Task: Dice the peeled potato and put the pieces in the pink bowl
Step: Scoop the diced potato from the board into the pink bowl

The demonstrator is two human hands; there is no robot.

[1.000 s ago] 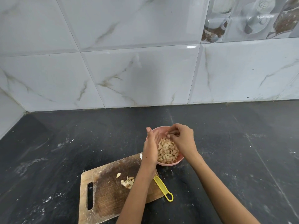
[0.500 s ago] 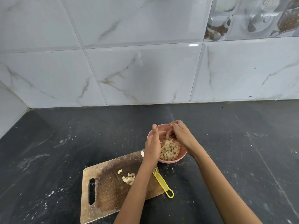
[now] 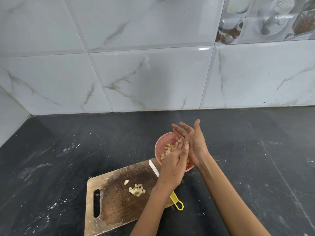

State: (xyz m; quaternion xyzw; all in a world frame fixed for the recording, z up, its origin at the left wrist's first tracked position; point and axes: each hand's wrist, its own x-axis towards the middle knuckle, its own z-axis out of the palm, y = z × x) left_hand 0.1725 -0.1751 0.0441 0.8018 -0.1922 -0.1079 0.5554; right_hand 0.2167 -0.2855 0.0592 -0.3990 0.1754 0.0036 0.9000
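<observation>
Both hands meet above the pink bowl [image 3: 160, 142], which stands on the dark worktop [image 3: 255, 159] touching the far right corner of the wooden cutting board [image 3: 109, 201]. The left hand [image 3: 173, 164] lies palm down with fingers extended, its grip released, touching the right hand [image 3: 192, 142], whose straight fingers point away, grasping nothing. Diced potato pieces [image 3: 168, 149] fill the bowl; a small heap of dice [image 3: 136, 190] remains on the board. A yellow-handled knife [image 3: 177, 200] lies under the left wrist.
</observation>
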